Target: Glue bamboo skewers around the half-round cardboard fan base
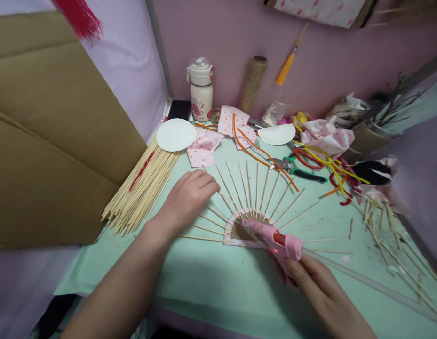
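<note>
My right hand (313, 278) is wrapped round a pink hot glue gun (264, 233) with a small red light on its side and a long glue stick (366, 278) trailing from its back. The gun's nozzle is over a brown half-round base (241, 230) edged in pink dotted fabric. Thin wooden sticks (264, 188) fan out from that base across the table. My left hand (195, 195) is closed, pinching one of the sticks (227, 197) on the left side of the fan. The gun hides part of the base.
A bundle of wooden sticks (144, 188) lies at the left beside a cardboard sheet (45, 141). Behind the fan are a white bottle (202, 94), paper discs (176, 135), pliers (303, 175) and orange pipe cleaners (253, 153). Broken twigs (387, 235) lie at the right.
</note>
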A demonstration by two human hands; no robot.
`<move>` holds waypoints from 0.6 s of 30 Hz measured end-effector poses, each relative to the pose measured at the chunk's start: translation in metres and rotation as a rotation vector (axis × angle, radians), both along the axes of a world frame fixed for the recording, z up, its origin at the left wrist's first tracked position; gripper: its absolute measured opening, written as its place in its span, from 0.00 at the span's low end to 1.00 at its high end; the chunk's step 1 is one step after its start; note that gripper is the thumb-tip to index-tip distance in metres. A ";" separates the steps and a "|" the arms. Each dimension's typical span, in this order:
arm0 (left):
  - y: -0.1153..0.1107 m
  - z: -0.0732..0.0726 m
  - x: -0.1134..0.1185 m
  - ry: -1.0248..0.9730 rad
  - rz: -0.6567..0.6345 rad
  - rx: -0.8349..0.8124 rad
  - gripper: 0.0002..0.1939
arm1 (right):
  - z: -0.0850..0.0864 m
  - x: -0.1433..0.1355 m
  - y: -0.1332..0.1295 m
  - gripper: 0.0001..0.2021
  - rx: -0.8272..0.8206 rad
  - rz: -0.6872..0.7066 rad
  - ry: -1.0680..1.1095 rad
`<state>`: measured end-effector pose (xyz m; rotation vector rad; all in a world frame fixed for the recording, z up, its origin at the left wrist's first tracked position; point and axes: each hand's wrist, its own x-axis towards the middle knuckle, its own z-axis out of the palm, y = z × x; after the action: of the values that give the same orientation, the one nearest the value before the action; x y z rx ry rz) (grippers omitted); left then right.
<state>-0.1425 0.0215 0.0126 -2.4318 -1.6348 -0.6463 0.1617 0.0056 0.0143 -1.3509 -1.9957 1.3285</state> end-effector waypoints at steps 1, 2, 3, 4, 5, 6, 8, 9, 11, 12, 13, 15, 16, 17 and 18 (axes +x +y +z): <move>0.000 -0.001 -0.001 -0.003 0.002 -0.009 0.09 | 0.000 -0.002 0.001 0.22 0.007 0.004 -0.001; 0.000 -0.001 -0.001 -0.003 0.001 -0.019 0.09 | 0.000 -0.004 0.001 0.23 0.010 0.003 -0.006; 0.000 -0.001 -0.001 -0.001 -0.001 -0.030 0.09 | 0.001 -0.005 0.002 0.23 0.014 -0.001 -0.013; 0.000 -0.001 -0.001 0.002 -0.002 -0.042 0.09 | 0.001 -0.006 0.003 0.23 0.014 -0.007 -0.022; 0.000 -0.001 -0.001 0.005 -0.003 -0.055 0.08 | 0.001 -0.007 0.003 0.23 0.011 -0.013 -0.031; -0.001 -0.001 -0.001 0.008 -0.001 -0.068 0.09 | 0.002 -0.007 0.004 0.23 0.006 -0.019 -0.039; -0.001 -0.001 0.000 0.013 0.005 -0.089 0.09 | 0.002 -0.008 0.004 0.22 -0.015 -0.024 -0.048; -0.001 -0.001 0.000 0.015 0.007 -0.097 0.09 | 0.003 -0.009 0.004 0.21 -0.023 -0.025 -0.047; 0.000 -0.001 0.000 0.018 0.011 -0.103 0.10 | 0.003 -0.010 0.005 0.20 -0.025 -0.038 -0.037; 0.000 -0.001 0.000 0.019 0.014 -0.102 0.10 | 0.003 -0.011 0.005 0.19 -0.023 -0.045 -0.032; 0.000 -0.001 0.000 0.018 0.016 -0.101 0.10 | 0.003 -0.011 0.005 0.19 -0.020 -0.052 -0.028; 0.000 -0.002 0.000 0.018 0.015 -0.104 0.09 | 0.004 -0.012 0.005 0.19 -0.024 -0.052 -0.027; 0.000 -0.002 -0.001 0.017 0.013 -0.108 0.09 | 0.004 -0.012 0.005 0.20 -0.029 -0.046 -0.030; 0.000 -0.002 -0.001 0.018 0.009 -0.111 0.09 | 0.005 -0.012 0.006 0.20 -0.034 -0.040 -0.035; 0.000 -0.002 -0.001 0.019 0.007 -0.113 0.08 | 0.005 -0.013 0.006 0.21 -0.035 -0.037 -0.041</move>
<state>-0.1435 0.0216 0.0104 -2.5005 -1.7164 -0.5416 0.1492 0.0115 0.0193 -1.4350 -1.9728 1.3356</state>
